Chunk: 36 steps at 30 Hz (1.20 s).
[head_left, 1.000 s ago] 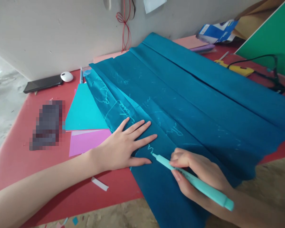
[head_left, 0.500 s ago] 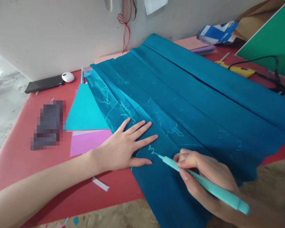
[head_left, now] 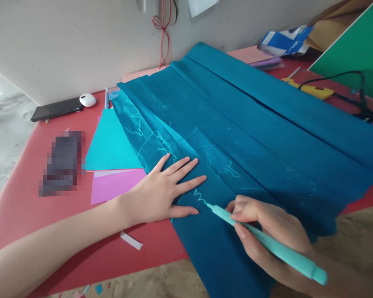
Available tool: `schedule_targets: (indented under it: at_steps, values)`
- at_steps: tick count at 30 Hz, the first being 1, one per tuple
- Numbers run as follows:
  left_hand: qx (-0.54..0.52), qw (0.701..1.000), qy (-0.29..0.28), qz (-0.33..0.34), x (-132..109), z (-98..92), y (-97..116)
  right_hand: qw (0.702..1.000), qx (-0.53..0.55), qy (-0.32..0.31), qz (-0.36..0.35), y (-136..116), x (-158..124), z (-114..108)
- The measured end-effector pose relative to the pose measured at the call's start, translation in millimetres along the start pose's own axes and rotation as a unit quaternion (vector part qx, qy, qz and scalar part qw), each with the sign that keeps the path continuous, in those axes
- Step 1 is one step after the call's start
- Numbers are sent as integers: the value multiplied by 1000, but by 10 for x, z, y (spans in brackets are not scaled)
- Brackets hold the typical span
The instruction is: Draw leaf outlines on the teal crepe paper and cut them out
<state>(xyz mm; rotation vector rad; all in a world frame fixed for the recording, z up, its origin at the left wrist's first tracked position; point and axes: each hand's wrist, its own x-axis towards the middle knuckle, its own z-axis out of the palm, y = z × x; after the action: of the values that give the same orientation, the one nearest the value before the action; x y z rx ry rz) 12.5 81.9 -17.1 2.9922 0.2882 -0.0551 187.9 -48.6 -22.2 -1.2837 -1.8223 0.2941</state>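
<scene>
A large creased sheet of dark teal paper (head_left: 236, 136) lies across the table and hangs over its front edge. Pale squiggly lines mark its left part. My left hand (head_left: 166, 192) rests flat on the sheet with fingers spread, holding nothing. In my right hand (head_left: 267, 231) is a mint-green marker pen (head_left: 282, 250), gripped between thumb and fingers. Its tip touches the sheet at the end of a short wavy line, just right of my left fingers. Turquoise paper (head_left: 110, 145) and purple paper (head_left: 115, 186) stick out from under the sheet's left side.
The red table (head_left: 136, 265) stands against a pale wall. At left are a black phone (head_left: 57, 109), a white mouse-like object (head_left: 87, 99) and a blurred dark item (head_left: 64, 161). A yellow cutter (head_left: 313, 90), a black cable (head_left: 362, 99) and a green board (head_left: 357, 54) are at right.
The pen tip has barely moved, and the wavy line by it looks slightly longer. My left hand stays in place. The view has shifted very slightly.
</scene>
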Motion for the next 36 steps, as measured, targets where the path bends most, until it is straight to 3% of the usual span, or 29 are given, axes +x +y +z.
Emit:
schedule_targets:
  at_steps: [7, 19, 36]
  values:
    - [1, 1000, 5, 3, -1, -2, -1, 999, -17, -23, -34, 4, -23, 0]
    - [0, 1000, 3, 2, -3, -8, -5, 999, -16, -27, -23, 9, -34, 14]
    - [-1, 1000, 4, 1, 4, -12, 8, 999, 24, 38, 1, 23, -98, 34]
